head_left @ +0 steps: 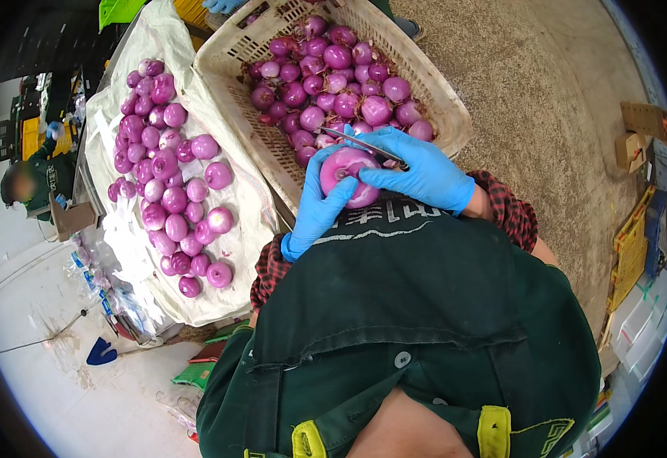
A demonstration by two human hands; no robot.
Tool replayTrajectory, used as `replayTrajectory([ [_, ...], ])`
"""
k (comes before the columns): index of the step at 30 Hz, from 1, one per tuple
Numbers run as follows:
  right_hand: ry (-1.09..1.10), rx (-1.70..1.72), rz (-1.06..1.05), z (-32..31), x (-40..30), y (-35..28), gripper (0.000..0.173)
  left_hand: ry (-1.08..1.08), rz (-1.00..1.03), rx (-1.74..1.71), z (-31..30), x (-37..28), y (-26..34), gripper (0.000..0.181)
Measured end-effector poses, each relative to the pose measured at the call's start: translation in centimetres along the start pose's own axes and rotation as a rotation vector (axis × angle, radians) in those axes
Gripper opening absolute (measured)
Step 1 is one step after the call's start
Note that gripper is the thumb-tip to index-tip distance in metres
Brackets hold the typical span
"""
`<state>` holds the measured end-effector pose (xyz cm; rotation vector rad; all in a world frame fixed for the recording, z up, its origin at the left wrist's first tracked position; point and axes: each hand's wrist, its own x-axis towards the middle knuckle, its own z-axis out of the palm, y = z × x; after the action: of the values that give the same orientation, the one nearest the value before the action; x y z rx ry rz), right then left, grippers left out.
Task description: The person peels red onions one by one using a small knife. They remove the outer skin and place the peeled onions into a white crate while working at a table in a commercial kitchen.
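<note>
My left hand (317, 200), in a blue glove, is closed around a large peeled red onion (339, 166) in front of my apron (379, 280). In my right hand (425, 166), also gloved in blue, is a small knife (376, 150), its blade pointing up and left over the onion. The right thumb presses on the onion's side. Just beyond my hands stands a pale plastic crate (453, 123) with many red onions (336, 57) and loose skins in it. The knife's handle is mostly hidden by my fingers.
Left of the crate, shiny peeled onions (164, 163) lie on a white woven sheet (242, 303). Another person (41, 177) is at the far left, near a cardboard box (73, 217). Yellow crates (631, 252) and cardboard boxes (631, 150) line the right edge. Part of another blue-gloved hand (222, 6) shows at the top.
</note>
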<state>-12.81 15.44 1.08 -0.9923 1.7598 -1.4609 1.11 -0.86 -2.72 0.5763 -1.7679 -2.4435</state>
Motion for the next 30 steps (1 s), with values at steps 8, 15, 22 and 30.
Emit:
replayTrajectory([
  [8, 0.064, -0.669, -0.192, -0.1, -0.2, -0.4, 0.059, 0.006, -0.056, -0.318, 0.9, -0.4, 0.6, 0.055],
  [15, 0.095, -0.762, -0.226, 0.0, -0.3, -0.8, 0.061, 0.036, -0.017, -0.126, 0.1, -0.3, -0.5, 0.059],
  [22, 0.08, -0.723, -0.101, 0.6, -0.8, -1.2, 0.05, -0.025, 0.0, -0.012, 1.2, -0.6, 1.0, 0.064],
  [30, 0.25, -0.138, 0.032, -0.6, -0.4, 2.6, 0.04, -0.154, -0.024, -0.06, 1.3, -0.8, 1.3, 0.068],
])
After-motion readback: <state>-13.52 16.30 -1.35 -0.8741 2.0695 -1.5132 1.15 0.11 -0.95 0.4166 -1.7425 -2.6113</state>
